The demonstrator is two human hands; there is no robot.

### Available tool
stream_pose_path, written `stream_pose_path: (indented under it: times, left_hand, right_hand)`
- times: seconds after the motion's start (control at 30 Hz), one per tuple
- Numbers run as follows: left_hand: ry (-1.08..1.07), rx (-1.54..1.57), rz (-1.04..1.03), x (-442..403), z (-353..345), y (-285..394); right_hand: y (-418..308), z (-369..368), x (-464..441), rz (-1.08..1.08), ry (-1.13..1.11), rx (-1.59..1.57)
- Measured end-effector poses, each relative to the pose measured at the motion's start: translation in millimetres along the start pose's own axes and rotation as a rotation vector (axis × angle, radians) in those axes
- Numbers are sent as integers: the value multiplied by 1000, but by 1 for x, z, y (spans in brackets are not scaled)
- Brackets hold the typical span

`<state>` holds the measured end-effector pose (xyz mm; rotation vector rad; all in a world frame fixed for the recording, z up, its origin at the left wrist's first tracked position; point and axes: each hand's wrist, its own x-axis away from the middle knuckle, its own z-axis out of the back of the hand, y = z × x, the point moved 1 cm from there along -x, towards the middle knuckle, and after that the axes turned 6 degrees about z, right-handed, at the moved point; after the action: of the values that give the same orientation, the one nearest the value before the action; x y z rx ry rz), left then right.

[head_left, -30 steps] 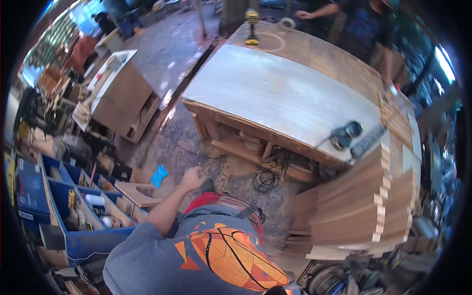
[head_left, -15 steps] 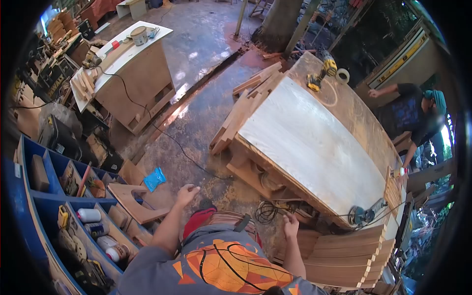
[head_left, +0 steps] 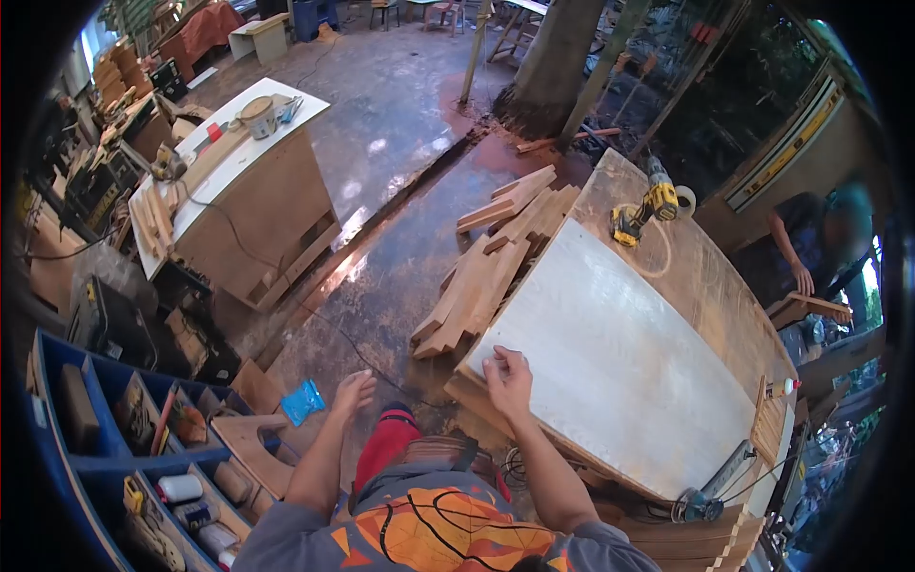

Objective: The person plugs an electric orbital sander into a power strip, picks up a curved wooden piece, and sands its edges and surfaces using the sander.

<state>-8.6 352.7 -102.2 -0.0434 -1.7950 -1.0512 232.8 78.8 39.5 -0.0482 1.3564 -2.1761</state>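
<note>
My right hand [head_left: 508,379] is over the near left corner of a white panel [head_left: 610,343] on the workbench. Its fingers are loosely bent and apart, with nothing in them; whether it touches the panel I cannot tell. Low at my left side hangs my left hand [head_left: 355,392], empty, fingers slightly curled. A small blue packet [head_left: 302,402] lies just left of it, beside a curved wooden cutout [head_left: 257,448]. Stacked wooden pieces [head_left: 481,291] stick out along the bench's left side, beyond my right hand.
A yellow cordless drill [head_left: 650,212] and a tape roll [head_left: 685,201] stand at the bench's far end. A power tool [head_left: 696,505] sits at the near right. A blue compartment box [head_left: 114,464] is at left. A cable [head_left: 353,345] crosses the floor. A co-worker [head_left: 805,238] stands at right beside a wooden piece.
My right hand has risen from beside my waist to the white panel's corner. My left hand has shifted slightly down. The view has moved closer to the bench. The co-worker's arm has come down to a wooden piece.
</note>
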Motion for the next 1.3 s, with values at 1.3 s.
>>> stream_pose_path:
  times: [1.3]
  left_hand:
    - [-421,-569,189,-507,-165,139]
  right_hand:
    - [-16,-30,-54,-258,313,815]
